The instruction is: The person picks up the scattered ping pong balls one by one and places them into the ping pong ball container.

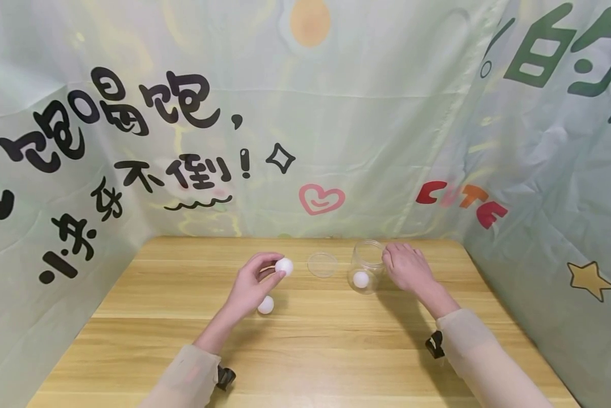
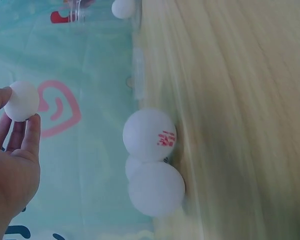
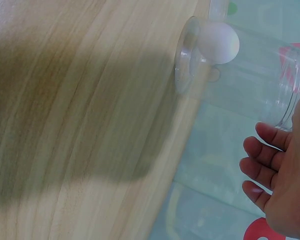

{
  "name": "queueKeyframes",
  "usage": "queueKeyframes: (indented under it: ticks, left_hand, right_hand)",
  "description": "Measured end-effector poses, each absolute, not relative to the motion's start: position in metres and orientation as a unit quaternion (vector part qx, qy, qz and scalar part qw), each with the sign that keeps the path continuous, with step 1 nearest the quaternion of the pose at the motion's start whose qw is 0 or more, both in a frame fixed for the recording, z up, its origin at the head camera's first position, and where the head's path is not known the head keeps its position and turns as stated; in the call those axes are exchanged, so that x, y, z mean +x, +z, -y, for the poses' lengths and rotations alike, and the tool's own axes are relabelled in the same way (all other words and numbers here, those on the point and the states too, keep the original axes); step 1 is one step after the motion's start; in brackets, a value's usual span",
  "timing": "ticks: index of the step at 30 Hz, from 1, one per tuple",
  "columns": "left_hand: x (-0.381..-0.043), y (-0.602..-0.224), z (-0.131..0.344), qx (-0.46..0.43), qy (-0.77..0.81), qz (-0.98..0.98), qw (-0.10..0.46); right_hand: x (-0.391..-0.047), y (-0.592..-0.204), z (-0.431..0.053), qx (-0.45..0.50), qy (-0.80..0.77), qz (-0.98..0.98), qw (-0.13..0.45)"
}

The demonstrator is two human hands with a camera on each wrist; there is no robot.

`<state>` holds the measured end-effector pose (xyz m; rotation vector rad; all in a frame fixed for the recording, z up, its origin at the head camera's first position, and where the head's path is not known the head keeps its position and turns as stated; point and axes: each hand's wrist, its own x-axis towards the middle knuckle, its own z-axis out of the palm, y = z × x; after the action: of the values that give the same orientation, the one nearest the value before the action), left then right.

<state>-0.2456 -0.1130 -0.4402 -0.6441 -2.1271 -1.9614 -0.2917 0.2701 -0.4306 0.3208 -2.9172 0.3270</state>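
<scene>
My left hand (image 1: 249, 286) pinches a white ping-pong ball (image 1: 284, 267) between thumb and fingers, above the table and left of a clear jar. In the left wrist view, more balls sit on the table below that hand, one with red print (image 2: 149, 135) and a plain one (image 2: 156, 189) beside it, another partly hidden behind them. The head view shows just one of these balls (image 1: 265, 305). My right hand (image 1: 409, 267) grips the upright jar (image 3: 250, 85) at the right of its rim, its thumb hidden. One ball (image 1: 360, 279) lies inside at the bottom.
A round clear lid (image 1: 323, 265) lies flat on the wooden table (image 1: 315, 351), between the left hand and the jar. Printed fabric (image 1: 387, 141) hangs behind the table and along both sides.
</scene>
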Motion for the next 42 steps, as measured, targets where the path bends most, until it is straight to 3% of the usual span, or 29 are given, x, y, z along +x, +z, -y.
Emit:
queueKeyframes:
  ticks: [42]
  left_hand:
    - [-0.274,-0.43,0.036,-0.276,-0.679,0.677,0.065]
  right_hand:
    - [-0.29,-0.432,-0.269,0.107,0.113,0.982,0.109]
